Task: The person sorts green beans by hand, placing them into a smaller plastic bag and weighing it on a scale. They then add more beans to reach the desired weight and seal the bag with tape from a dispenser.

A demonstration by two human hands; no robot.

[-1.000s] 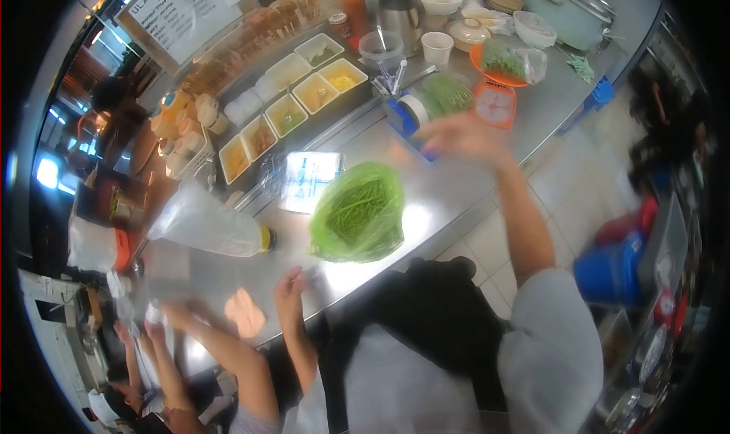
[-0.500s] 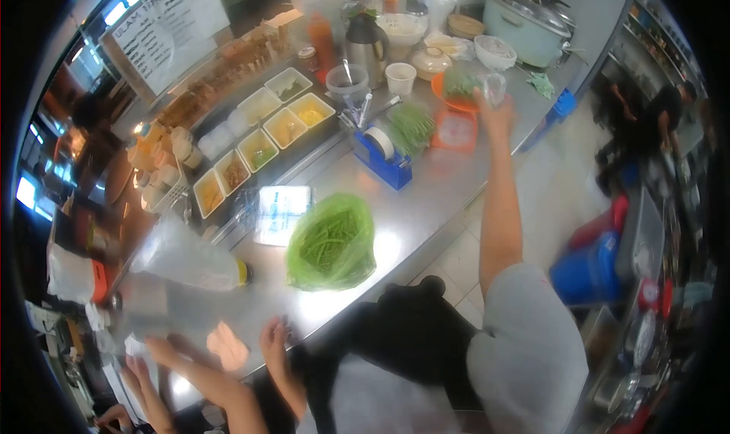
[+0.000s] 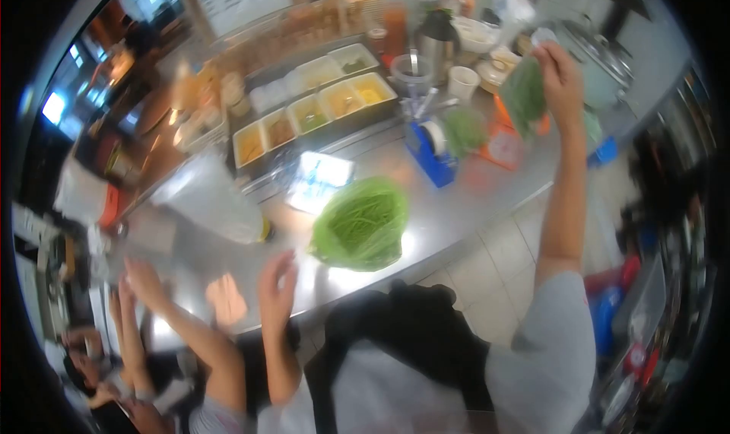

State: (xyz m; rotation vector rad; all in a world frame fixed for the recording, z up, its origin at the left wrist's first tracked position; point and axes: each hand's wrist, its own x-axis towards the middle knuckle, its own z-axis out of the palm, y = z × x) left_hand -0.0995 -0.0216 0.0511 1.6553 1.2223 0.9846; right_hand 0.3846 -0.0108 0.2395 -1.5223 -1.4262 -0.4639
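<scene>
My right hand point(image 3: 559, 73) is raised at the upper right, closed on the gathered top of a clear plastic bag of greens point(image 3: 523, 95). The bag hangs upright above an orange kitchen scale point(image 3: 502, 146). My left hand point(image 3: 277, 282) hovers over the counter's near edge, holding nothing, its fingers loosely curved and apart. To its right sits an open green plastic bag point(image 3: 323, 244) filled with long, thin green vegetables, probably string beans. Another bagged bunch of greens point(image 3: 464, 130) lies beside the blue tape dispenser point(image 3: 435, 160), left of the scale.
A co-worker's hands point(image 3: 144, 286) are at the left, near an orange-pink cloth point(image 3: 226, 298). White food trays point(image 3: 312, 114) line the counter's back. A pack of plastic bags point(image 3: 321, 181) lies behind the green bag; a thermos point(image 3: 437, 46) and large pot point(image 3: 601, 61) stand farther back.
My right hand has lifted the bag of greens up off the orange scale. My left hand has risen and come forward over the counter. The view has shifted.
</scene>
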